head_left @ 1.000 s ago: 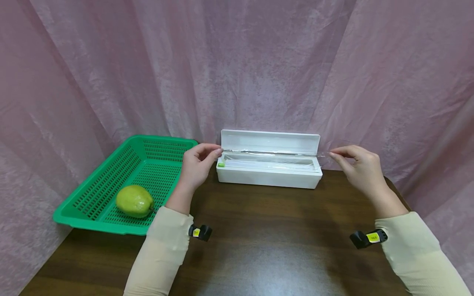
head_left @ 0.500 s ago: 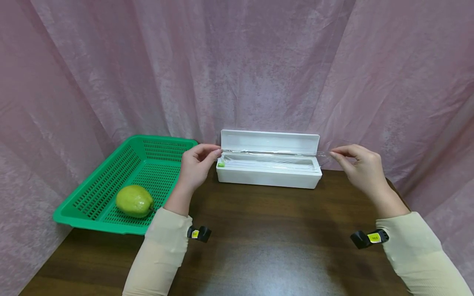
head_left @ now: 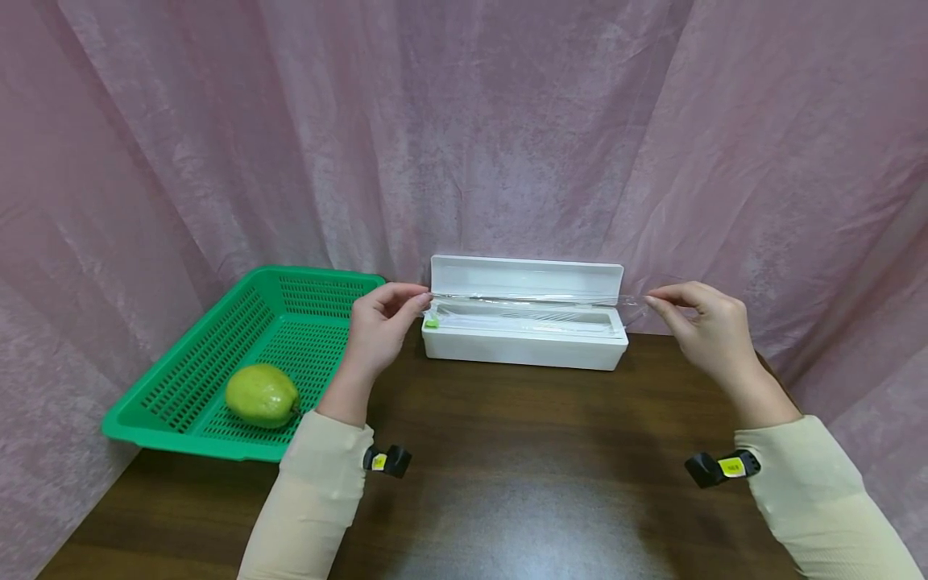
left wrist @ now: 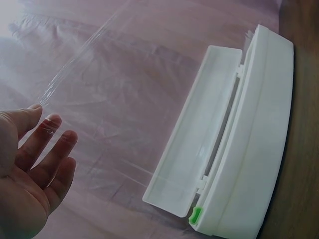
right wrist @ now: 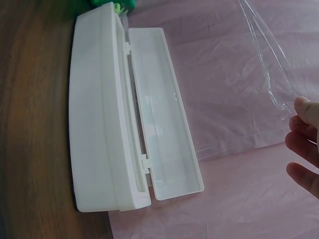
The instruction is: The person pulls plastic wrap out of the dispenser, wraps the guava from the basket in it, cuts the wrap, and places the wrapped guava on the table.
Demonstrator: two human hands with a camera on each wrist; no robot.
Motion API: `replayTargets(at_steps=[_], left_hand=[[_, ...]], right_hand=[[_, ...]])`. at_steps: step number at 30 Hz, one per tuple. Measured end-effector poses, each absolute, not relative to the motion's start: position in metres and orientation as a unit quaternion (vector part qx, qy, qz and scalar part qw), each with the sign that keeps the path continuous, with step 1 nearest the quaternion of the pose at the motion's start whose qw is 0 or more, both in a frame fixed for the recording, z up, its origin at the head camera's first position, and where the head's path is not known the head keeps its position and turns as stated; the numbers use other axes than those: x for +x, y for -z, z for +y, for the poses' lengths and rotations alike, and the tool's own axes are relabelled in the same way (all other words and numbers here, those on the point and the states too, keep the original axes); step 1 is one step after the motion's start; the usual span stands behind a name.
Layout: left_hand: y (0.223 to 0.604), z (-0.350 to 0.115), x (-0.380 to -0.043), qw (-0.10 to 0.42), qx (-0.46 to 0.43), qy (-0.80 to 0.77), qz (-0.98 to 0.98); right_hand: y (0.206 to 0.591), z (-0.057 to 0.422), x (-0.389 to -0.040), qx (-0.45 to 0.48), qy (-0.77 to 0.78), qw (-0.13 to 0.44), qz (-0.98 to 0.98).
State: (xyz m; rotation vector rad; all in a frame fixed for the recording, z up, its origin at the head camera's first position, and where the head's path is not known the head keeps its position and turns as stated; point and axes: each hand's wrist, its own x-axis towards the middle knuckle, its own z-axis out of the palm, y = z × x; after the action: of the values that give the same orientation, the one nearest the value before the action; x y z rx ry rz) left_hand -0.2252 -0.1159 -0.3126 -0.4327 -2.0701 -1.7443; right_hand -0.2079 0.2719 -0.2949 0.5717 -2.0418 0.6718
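A clear sheet of plastic wrap (head_left: pixel 522 301) stretches between the two hands, its gathered edge shining in front of the raised lid. The left hand (head_left: pixel 382 326) pinches one corner between thumb and fingertips; in the left wrist view the edge (left wrist: pixel 55 82) runs taut from the thumb. The opposite corner is pinched by the right hand (head_left: pixel 703 326), with the film (right wrist: pixel 271 74) bunched at its thumb in the right wrist view. Below the wrap stands a white plastic wrap dispenser box (head_left: pixel 525 349), lid (head_left: pixel 525 276) up, with a green slider (head_left: pixel 432 324) at its left end.
A green plastic basket (head_left: pixel 174 445) stands at the left, beside the left forearm. Inside it lies a yellow-green, pear-like fruit (head_left: pixel 263 395). Everything rests on a dark wooden table (head_left: pixel 522 451), with a pink curtain (head_left: pixel 507 121) behind.
The left hand has shifted very slightly left. The right hand has stayed nearly in place, and the wrap remains stretched between them.
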Motion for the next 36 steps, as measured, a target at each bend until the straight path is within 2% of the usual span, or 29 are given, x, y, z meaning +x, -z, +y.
replayTargets(at_steps=[36], left_hand=[[0.302,-0.117,-0.215,0.217,-0.186,0.638,-0.715]], right_hand=[[0.281,0.269,-0.201,0.221,-0.269,0.456,-0.819]])
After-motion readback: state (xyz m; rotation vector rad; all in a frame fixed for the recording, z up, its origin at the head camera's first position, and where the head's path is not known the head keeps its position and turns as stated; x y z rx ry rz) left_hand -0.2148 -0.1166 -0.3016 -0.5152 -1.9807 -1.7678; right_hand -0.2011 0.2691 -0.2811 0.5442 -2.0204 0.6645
